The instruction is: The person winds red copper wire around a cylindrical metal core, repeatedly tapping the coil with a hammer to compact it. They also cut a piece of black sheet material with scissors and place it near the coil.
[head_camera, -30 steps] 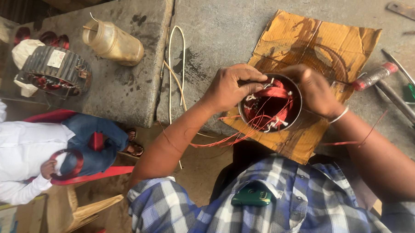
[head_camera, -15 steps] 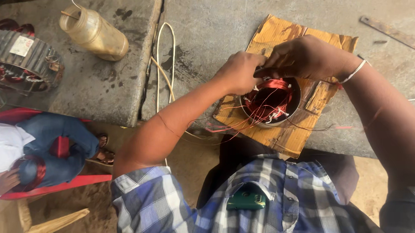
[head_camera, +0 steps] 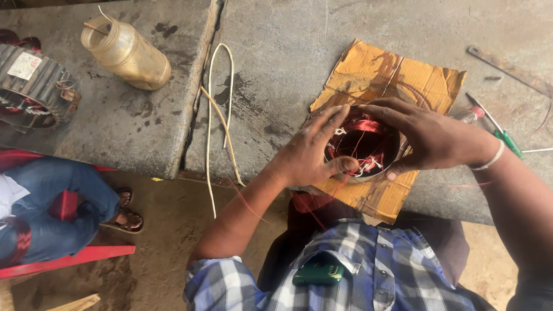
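A round metal motor stator [head_camera: 365,146] wound with glossy red copper wire sits on torn cardboard [head_camera: 389,76] near the rough concrete worktop's [head_camera: 280,39] front edge. Both hands cup its rim: left hand [head_camera: 310,153], right hand [head_camera: 427,136]. A yellowish plastic jar [head_camera: 127,53] lies at the far-left.

Soft, even daylight, no glare.
Faint shadows only, sharp across the middle, slightly stretched and bent toward near corners and edges.

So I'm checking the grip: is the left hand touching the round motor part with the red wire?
Touching. In the head view the left hand wraps the near rim of the motor part, thumb pressed at its opening, with no gap showing.
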